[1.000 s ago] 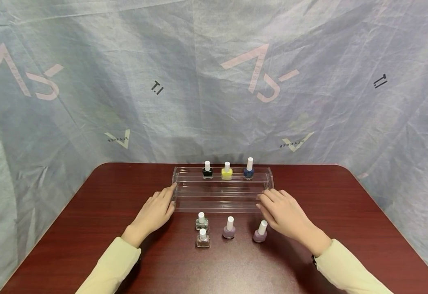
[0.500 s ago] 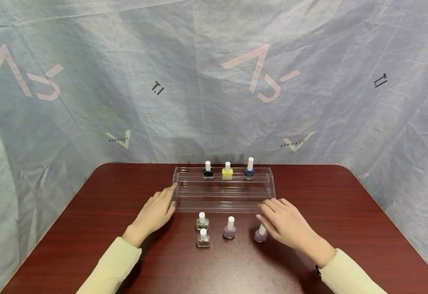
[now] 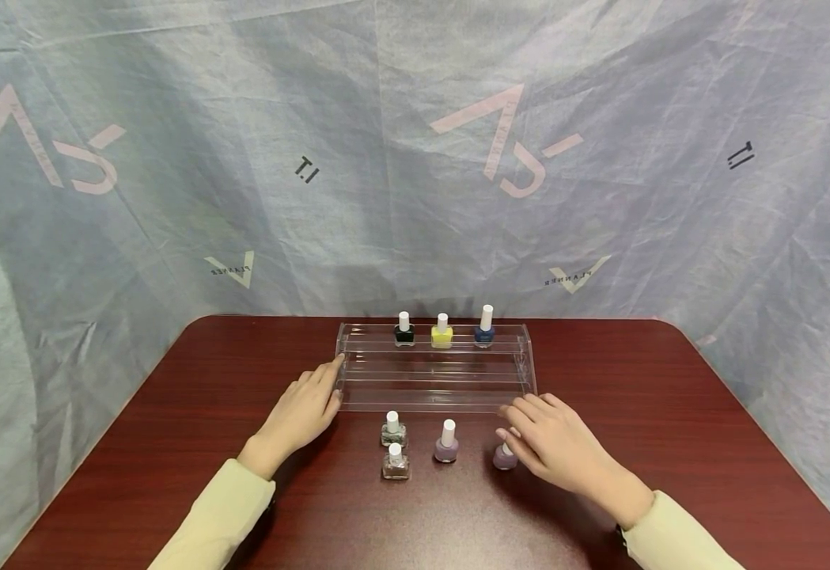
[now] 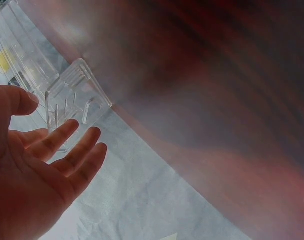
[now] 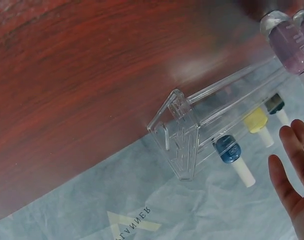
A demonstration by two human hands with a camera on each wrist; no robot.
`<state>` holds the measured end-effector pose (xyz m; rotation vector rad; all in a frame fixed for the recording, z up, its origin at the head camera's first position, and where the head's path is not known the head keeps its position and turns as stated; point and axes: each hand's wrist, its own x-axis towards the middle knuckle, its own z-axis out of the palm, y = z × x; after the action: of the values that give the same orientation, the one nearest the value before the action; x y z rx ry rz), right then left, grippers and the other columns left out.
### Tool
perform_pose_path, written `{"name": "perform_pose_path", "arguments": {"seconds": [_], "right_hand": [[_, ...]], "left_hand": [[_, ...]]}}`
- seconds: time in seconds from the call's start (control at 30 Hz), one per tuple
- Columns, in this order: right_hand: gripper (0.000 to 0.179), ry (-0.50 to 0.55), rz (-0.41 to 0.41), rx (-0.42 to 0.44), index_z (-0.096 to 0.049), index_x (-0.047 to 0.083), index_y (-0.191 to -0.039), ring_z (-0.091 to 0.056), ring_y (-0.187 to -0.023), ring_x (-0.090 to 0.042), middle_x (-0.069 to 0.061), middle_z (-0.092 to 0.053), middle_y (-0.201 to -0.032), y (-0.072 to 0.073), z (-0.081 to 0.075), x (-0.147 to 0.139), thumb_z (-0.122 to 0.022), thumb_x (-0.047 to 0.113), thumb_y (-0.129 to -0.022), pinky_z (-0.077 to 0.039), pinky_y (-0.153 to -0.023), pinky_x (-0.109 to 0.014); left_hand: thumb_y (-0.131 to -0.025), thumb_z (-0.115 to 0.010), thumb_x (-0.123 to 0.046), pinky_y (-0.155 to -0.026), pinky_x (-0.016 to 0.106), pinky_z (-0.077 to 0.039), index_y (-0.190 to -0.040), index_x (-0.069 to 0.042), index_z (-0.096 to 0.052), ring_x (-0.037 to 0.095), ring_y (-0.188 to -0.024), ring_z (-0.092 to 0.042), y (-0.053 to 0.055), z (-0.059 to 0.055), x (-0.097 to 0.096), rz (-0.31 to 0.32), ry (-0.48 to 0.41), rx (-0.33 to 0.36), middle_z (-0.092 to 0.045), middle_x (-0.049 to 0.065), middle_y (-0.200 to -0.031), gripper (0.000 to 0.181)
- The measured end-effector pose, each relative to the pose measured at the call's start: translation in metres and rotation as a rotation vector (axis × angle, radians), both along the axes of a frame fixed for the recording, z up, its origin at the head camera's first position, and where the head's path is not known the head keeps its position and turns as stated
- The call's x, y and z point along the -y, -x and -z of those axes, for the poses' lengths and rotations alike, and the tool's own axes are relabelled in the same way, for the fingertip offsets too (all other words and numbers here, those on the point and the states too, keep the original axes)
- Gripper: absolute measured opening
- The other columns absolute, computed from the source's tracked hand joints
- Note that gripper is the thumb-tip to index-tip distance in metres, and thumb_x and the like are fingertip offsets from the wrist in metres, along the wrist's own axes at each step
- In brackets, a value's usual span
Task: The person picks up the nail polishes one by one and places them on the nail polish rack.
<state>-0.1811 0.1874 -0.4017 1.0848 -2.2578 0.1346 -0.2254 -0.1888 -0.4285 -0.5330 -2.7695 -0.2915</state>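
A clear acrylic tiered rack (image 3: 429, 397) stands near the back of the table. My left hand (image 3: 297, 408) rests its straight fingertips at the rack's left end; the left wrist view shows them beside the clear end panel (image 4: 74, 95). My right hand (image 3: 560, 445) is in front of the rack's right corner, fingers relaxed, over a purple nail polish bottle (image 3: 504, 459) whose white cap it mostly hides. In the right wrist view that bottle (image 5: 290, 47) stands at the upper right, with the fingers (image 5: 284, 182) below it. Another purple bottle (image 3: 446, 451) stands upright to its left.
Black (image 3: 404, 338), yellow (image 3: 441, 339) and blue (image 3: 484, 337) nail polish bottles stand on the rack's top tier. Two glittery bottles, one greenish (image 3: 393, 435) and one brownish (image 3: 396, 468), stand before the rack. A grey printed cloth (image 3: 379, 198) hangs behind the red-brown table (image 3: 443, 526).
My right hand has moved from the rack's right side toward me and down, now covering much of the right purple bottle's cap. The left hand and the rack have stayed in place.
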Motion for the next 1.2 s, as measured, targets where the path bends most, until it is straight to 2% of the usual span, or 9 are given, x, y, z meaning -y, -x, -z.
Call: {"name": "perform_pose_path", "arguments": {"seconds": [0.23,0.7,1.2], "right_hand": [[0.023,-0.021,-0.030,-0.021,-0.061,0.013,-0.090,-0.053,-0.072,-0.012,0.006,-0.056,-0.078,-0.002,0.006,-0.002,-0.046,0.030,-0.092,-0.038,-0.061,-0.029],[0.019,-0.029,-0.076,-0.005,-0.062,0.012,-0.095,-0.054,-0.073,-0.012,0.006,-0.058,-0.080,-0.004,0.011,-0.006,-0.049,0.025,-0.091,-0.039,-0.060,-0.027],[0.020,-0.038,-0.086,-0.010,-0.062,0.013,-0.096,-0.055,-0.072,-0.013,0.005,-0.058,-0.083,-0.005,0.013,-0.006,-0.046,0.024,-0.093,-0.037,-0.058,-0.026]], "left_hand": [[-0.091,-0.050,-0.019,-0.086,0.048,-0.045,-0.142,-0.005,-0.032,0.033,-0.108,-0.054,0.000,0.000,0.000,0.001,-0.001,0.001,-0.052,0.014,-0.129,0.056],[-0.090,-0.051,-0.019,-0.085,0.047,-0.046,-0.141,-0.005,-0.033,0.033,-0.107,-0.055,0.000,0.002,0.000,0.007,-0.001,-0.012,-0.053,0.014,-0.127,0.056],[-0.091,-0.049,-0.020,-0.085,0.048,-0.045,-0.142,-0.006,-0.032,0.034,-0.108,-0.054,0.001,0.003,0.001,0.005,0.002,-0.009,-0.051,0.014,-0.129,0.055]]}}
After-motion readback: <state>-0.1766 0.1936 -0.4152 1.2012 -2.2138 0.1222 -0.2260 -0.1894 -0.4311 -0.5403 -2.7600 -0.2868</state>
